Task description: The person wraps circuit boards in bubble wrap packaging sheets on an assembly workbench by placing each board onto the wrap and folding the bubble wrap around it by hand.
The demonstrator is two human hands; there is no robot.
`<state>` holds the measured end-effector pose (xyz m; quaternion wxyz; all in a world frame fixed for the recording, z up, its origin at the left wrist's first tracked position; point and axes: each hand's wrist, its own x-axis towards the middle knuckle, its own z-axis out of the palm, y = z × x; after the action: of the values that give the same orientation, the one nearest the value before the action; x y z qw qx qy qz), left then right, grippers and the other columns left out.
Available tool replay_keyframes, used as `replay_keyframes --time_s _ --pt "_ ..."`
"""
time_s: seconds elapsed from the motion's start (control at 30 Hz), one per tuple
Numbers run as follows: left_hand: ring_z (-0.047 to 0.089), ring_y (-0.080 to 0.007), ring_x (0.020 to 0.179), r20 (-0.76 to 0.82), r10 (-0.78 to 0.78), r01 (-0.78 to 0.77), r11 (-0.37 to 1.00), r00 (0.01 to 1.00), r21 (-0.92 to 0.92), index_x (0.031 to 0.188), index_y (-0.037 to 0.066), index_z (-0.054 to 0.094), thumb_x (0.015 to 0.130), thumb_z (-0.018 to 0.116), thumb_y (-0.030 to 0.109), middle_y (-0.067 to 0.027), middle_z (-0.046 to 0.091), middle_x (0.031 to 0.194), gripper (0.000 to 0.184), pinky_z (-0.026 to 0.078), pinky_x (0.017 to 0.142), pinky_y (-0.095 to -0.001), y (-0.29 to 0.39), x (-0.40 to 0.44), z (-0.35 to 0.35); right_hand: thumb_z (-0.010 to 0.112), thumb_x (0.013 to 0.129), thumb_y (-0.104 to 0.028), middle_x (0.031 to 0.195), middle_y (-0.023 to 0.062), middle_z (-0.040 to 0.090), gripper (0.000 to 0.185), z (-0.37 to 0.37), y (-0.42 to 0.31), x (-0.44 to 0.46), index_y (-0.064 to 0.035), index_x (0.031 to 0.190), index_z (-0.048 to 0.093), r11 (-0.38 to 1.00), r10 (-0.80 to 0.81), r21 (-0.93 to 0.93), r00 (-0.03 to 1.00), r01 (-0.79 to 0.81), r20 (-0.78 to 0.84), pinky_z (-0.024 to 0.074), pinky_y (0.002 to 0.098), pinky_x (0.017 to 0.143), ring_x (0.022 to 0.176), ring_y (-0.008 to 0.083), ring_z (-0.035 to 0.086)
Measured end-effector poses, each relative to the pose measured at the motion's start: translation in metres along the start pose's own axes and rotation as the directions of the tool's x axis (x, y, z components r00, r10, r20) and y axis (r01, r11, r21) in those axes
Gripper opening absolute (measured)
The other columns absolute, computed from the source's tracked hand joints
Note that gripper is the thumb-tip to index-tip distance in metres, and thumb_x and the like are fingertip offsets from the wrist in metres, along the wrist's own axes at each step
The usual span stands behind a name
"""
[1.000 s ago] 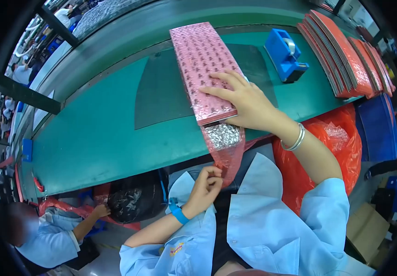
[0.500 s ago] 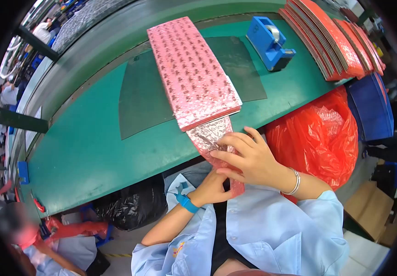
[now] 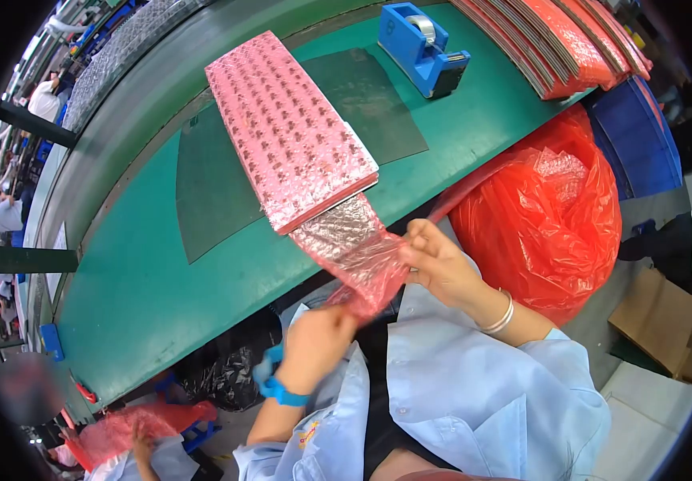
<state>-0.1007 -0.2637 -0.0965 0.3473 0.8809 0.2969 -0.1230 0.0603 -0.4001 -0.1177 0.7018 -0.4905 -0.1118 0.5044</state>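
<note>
A long pink bubble-wrap-covered stack lies lengthwise on the green table. From its near end a pink bubble-wrap sleeve hangs over the table's edge towards me. My right hand pinches the sleeve's right side between thumb and fingers. Lower down, my left hand is closed on the sleeve's loose near corner, a little blurred by motion. Whether anything lies inside the sleeve cannot be made out.
A blue tape dispenser stands on the green table beyond the stack. Red-wrapped flat packs lie at the far right. Below the edge sits a big red plastic bag. A co-worker handles red film at lower left.
My left hand has moved down and left, drawing the sleeve's corner along. My right hand now pinches the sleeve's right side, spreading the film wider. The view has shifted.
</note>
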Motion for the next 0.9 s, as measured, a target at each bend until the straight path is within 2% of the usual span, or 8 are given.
replay_keyframes --time_s 0.03,0.3,0.43,0.47,0.53,0.63,0.73,0.9 --pt "0.051 -0.0370 0.053 -0.018 -0.090 0.090 0.996 0.996 0.003 0.066 0.002 0.062 0.079 0.052 0.026 -0.0157 0.059 0.060 0.029 0.041 0.051 -0.0401 -0.014 -0.005 -0.007 0.052 0.090 -0.012 0.093 0.0031 0.054 0.013 0.000 0.002 -0.002 -0.0116 0.101 0.046 0.941 -0.017 0.338 1.000 0.024 -0.026 0.0438 0.0227 0.069 0.081 0.0089 0.051" --pt "0.056 -0.0336 0.053 -0.160 -0.281 0.318 0.710 0.946 0.628 0.060 0.007 0.065 0.078 0.053 0.042 -0.0141 0.061 0.059 0.041 0.042 0.049 -0.0382 -0.112 -0.084 -0.004 0.049 0.089 -0.004 0.102 0.0062 0.054 0.025 0.011 -0.004 -0.004 -0.0107 0.110 0.039 0.936 -0.068 0.350 0.997 0.050 0.038 0.0453 0.0230 0.072 0.083 0.0101 0.054" --pt "0.061 -0.0283 0.061 -0.352 -0.421 0.472 0.879 0.836 0.070 0.109 0.001 0.059 0.083 0.055 0.030 -0.0126 0.064 0.069 0.038 0.046 0.055 -0.0310 -0.063 -0.093 -0.047 0.051 0.088 -0.003 0.104 0.0089 0.054 0.028 0.011 0.012 0.003 -0.0092 0.112 0.039 0.990 -0.070 0.127 0.997 0.066 0.024 0.0452 0.0216 0.069 0.081 0.0096 0.055" --pt "0.062 -0.0216 0.065 -0.312 -0.279 0.206 0.947 0.908 -0.246 0.118 -0.001 0.051 0.084 0.055 0.019 -0.0117 0.065 0.074 0.040 0.046 0.059 -0.0283 -0.048 -0.084 -0.049 0.052 0.088 -0.004 0.104 0.0096 0.055 0.029 0.008 0.023 0.006 -0.0085 0.114 0.039 0.994 -0.085 0.068 0.994 0.081 0.067 0.0451 0.0216 0.068 0.079 0.0094 0.055" --pt "0.061 -0.0186 0.069 -0.316 -0.094 -0.193 0.620 0.944 -0.760 0.119 -0.001 0.048 0.083 0.056 0.011 -0.0110 0.064 0.078 0.039 0.047 0.062 -0.0281 -0.017 -0.051 -0.029 0.053 0.088 -0.005 0.105 0.0109 0.055 0.031 0.005 0.041 0.010 -0.0071 0.116 0.038 0.991 -0.111 -0.055 0.981 0.121 0.160 0.0448 0.0214 0.067 0.076 0.0091 0.055" --pt "0.061 -0.0174 0.067 -0.182 -0.131 -0.091 0.511 0.974 -0.855 0.116 -0.002 0.048 0.084 0.054 0.004 -0.0102 0.063 0.081 0.033 0.048 0.062 -0.0252 0.020 0.001 -0.004 0.054 0.088 -0.004 0.100 0.0112 0.056 0.030 0.011 0.056 0.008 -0.0062 0.114 0.040 0.928 -0.285 -0.230 0.956 0.293 0.069 0.0431 0.0178 0.062 0.072 0.0080 0.054" --pt "0.061 -0.0166 0.065 -0.311 -0.018 -0.139 0.869 0.950 -0.474 0.106 -0.002 0.050 0.086 0.049 -0.001 -0.0100 0.061 0.081 0.021 0.048 0.063 -0.0212 0.023 0.019 0.006 0.054 0.087 -0.003 0.096 0.0114 0.056 0.029 0.010 0.053 0.008 -0.0054 0.113 0.041 0.808 -0.470 -0.411 0.883 0.422 -0.017 0.0413 0.0142 0.058 0.069 0.0069 0.053" --pt "0.062 -0.0161 0.064 -0.029 -0.010 -0.028 0.107 1.000 -0.994 0.101 -0.003 0.050 0.086 0.051 -0.002 -0.0104 0.062 0.078 0.015 0.050 0.061 -0.0205 0.008 0.011 0.010 0.057 0.087 -0.007 0.086 0.0073 0.058 0.025 -0.024 0.018 0.001 -0.0049 0.109 0.046 0.946 -0.200 -0.272 0.978 0.176 -0.063 0.0423 0.0166 0.057 0.066 0.0071 0.053"
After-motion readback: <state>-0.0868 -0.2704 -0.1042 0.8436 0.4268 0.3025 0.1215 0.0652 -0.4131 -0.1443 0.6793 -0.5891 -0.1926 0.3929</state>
